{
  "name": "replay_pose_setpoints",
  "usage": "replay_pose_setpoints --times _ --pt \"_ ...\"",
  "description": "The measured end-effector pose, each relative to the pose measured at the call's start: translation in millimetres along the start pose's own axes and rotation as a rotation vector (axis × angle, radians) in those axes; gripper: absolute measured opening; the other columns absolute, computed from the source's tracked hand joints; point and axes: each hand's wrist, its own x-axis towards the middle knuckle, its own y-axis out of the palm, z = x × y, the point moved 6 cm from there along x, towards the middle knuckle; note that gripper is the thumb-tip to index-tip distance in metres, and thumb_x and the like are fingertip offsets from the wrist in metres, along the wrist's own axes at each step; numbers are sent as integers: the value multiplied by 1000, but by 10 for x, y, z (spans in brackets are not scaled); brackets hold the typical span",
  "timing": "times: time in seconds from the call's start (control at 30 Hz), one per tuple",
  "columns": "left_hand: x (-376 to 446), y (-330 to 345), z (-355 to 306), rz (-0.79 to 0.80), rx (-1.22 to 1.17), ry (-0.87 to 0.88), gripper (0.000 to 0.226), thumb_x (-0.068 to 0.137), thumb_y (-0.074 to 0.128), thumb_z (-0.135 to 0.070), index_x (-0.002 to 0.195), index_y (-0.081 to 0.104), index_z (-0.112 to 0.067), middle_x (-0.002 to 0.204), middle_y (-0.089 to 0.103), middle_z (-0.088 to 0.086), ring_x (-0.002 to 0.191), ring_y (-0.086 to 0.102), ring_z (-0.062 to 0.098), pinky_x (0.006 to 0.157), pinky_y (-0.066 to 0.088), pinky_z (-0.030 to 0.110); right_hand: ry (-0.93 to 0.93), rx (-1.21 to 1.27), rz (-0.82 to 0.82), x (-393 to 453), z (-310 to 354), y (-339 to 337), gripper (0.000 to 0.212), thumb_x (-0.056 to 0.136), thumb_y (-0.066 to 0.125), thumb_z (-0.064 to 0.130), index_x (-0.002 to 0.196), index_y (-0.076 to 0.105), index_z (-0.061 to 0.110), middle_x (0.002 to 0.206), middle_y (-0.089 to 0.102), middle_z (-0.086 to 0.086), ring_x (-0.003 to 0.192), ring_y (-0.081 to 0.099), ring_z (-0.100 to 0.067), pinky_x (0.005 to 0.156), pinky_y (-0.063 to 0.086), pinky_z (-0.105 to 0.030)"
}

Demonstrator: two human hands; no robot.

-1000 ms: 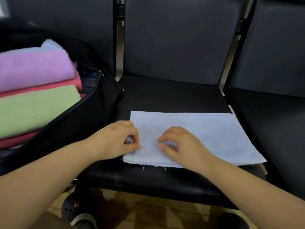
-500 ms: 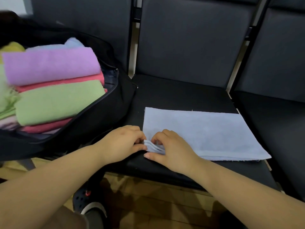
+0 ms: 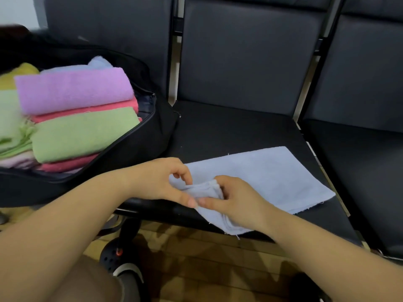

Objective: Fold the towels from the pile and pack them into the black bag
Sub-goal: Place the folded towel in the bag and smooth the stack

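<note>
Blue towel point(image 3: 268, 177): on black chair seat point(image 3: 218, 131), near-left end lifted and bunched.
Left hand point(image 3: 159, 182): fingers curled, pinching bunched end.
Right hand point(image 3: 237, 201): fingers curled, gripping same end.
Black bag point(image 3: 135, 147): left, open, holding folded purple towel point(image 3: 74, 90) and green towel point(image 3: 85, 131).

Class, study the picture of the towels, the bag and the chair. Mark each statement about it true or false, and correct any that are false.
1. Both hands grip the light blue towel. True: the left hand and the right hand hold its bunched near-left end.
2. The purple towel lies on the chair seat. False: it tops a stack in the black bag.
3. The black bag is zipped closed. False: it is open, with folded towels showing.
4. A green towel lies below the purple one in the stack. True.
</note>
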Motion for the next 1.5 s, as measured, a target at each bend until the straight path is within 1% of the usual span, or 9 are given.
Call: replay_pose_setpoints --times 0.1,0.23,0.5,0.63,0.77,0.87,1.13,1.27,1.5 --pt "95 -9 75 40 281 -49 31 70 76 -52 87 52 -41 98 50 -17 94 50 2 88 45 27 58 116 30 -116 -71 -282 48 82 69 40 87 55 -5 70 52 -8 63 50 -15 59 42 -26" --pt "191 -174 151 -9 187 -133 18 73 79 -38 81 66 -29 83 67 -8 80 63 8 83 52 35 151 128 133 -294 -244 -664 42 82 67 42 98 63 4 97 69 -12 89 68 -22 80 58 -34" --pt "556 -490 -284 -203 -309 29 78 30 73 -83 75 72 -19 66 62 1 65 54 4 68 45 19 205 169 55 -579 -600 -1288 21 85 68 34 77 70 15 74 70 6 74 66 -9 87 56 -33" --pt "862 -526 -670 -346 -466 85 59 41 74 -79 68 68 -26 51 50 -7 44 43 4 49 41 16 238 207 -56 -654 -747 -1657 22 85 66 34 87 71 12 83 74 0 76 69 -11 82 56 -30" --pt "1177 -480 -929 -540 -500 56 17 86 66 -37 79 64 -21 53 58 -7 47 50 5 61 43 25 291 245 -201 -690 -905 -1948 22 87 64 31 89 70 9 82 75 -1 73 71 -12 79 57 -28" --pt "1403 -346 -1098 -626 -484 66 10 91 61 -29 84 62 -22 58 63 -8 51 55 1 62 47 22 371 227 -313 -649 -1094 -2068 21 88 66 29 89 69 8 80 74 -3 70 72 -11 75 58 -26" --pt "1799 296 -803 -357 -191 -177 45 89 62 -38 129 48 -25 121 51 -5 104 51 10 87 40 26 735 -53 -294 -550 -1659 -2143 30 91 62 31 102 66 3 98 71 -15 80 66 -22 75 53 -32" --pt "1725 383 -634 -199 -56 -263 36 87 66 -35 115 47 -21 113 53 -3 98 53 14 83 42 27 760 64 -196 -536 -1625 -1929 33 92 62 33 111 56 7 93 71 -11 69 64 -17 67 56 -29" --pt "1301 470 -672 58 17 -254 19 87 65 -38 89 56 -22 90 59 -6 77 57 9 66 48 23 508 -87 -305 -548 -1542 -1845 61 86 66 42 138 39 27 122 57 5 103 56 -11 84 43 -25"
